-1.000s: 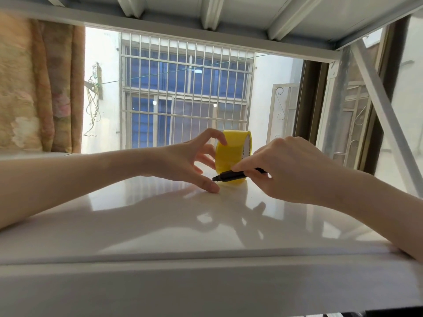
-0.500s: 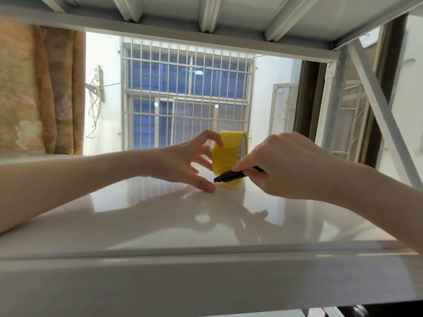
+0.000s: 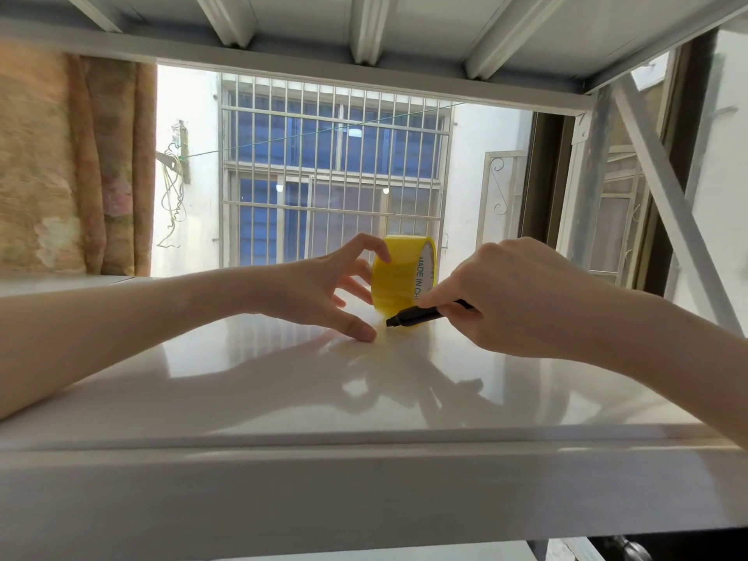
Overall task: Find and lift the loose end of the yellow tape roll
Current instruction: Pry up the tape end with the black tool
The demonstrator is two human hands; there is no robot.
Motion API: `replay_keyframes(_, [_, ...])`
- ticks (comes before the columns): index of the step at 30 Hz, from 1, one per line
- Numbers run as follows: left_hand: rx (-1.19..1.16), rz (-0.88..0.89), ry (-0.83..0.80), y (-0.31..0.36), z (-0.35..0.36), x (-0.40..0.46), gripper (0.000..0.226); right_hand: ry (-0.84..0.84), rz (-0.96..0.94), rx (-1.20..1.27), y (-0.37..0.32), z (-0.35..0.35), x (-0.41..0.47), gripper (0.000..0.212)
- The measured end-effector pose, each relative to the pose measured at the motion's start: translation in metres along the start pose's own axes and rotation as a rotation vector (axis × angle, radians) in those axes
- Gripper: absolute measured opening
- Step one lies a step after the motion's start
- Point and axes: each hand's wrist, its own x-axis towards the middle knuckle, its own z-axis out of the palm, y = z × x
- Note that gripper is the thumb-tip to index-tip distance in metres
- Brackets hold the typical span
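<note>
A yellow tape roll (image 3: pixel 394 277) stands on its edge on the glossy white shelf (image 3: pixel 251 382), its printed white core facing right. My left hand (image 3: pixel 319 289) is spread beside it, index fingertip touching the roll's top left and thumb pressed on the shelf in front. My right hand (image 3: pixel 510 295) is closed on a black marker (image 3: pixel 417 316), whose tip lies low against the front of the roll. I cannot make out a loose end of tape.
A second white shelf (image 3: pixel 364 38) runs overhead. A metal upright and diagonal brace (image 3: pixel 664 188) stand at the right. Behind the shelf are a barred window (image 3: pixel 332 176) and a patterned curtain (image 3: pixel 73 168) at the left.
My view has tilted slightly, so everything sits a little higher in frame. Both hands and the roll keep almost the same pose; the left index finger stays on the roll's top.
</note>
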Motion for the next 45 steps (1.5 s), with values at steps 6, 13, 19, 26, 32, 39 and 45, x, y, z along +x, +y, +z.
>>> replay_keyframes(6, [0.014,-0.004,0.000,0.003,0.000,-0.001,0.071,0.013,-0.011,-0.021,0.003,-0.003,-0.008,0.035])
replay_keyframes(13, [0.001,-0.008,-0.003,0.002,0.000,-0.001,0.068,0.005,-0.015,-0.013,0.005,-0.007,-0.013,0.038])
replay_keyframes(19, [-0.007,-0.010,-0.010,0.003,0.001,-0.001,0.070,0.002,-0.008,0.000,0.007,-0.008,-0.020,0.039])
replay_keyframes(26, [-0.017,0.014,-0.013,0.004,0.001,-0.001,0.062,0.000,0.008,0.002,0.009,-0.007,-0.023,0.037])
replay_keyframes(32, [-0.051,0.125,0.318,0.002,0.000,0.004,0.028,0.071,0.063,0.137,0.016,0.001,-0.023,0.035])
replay_keyframes(39, [-0.075,0.099,0.448,0.004,-0.008,0.002,0.022,0.059,0.030,0.234,0.013,0.003,-0.014,0.036])
replay_keyframes(45, [0.053,0.087,0.453,0.001,-0.020,-0.004,0.022,0.039,0.035,0.291,0.012,0.011,-0.004,0.043])
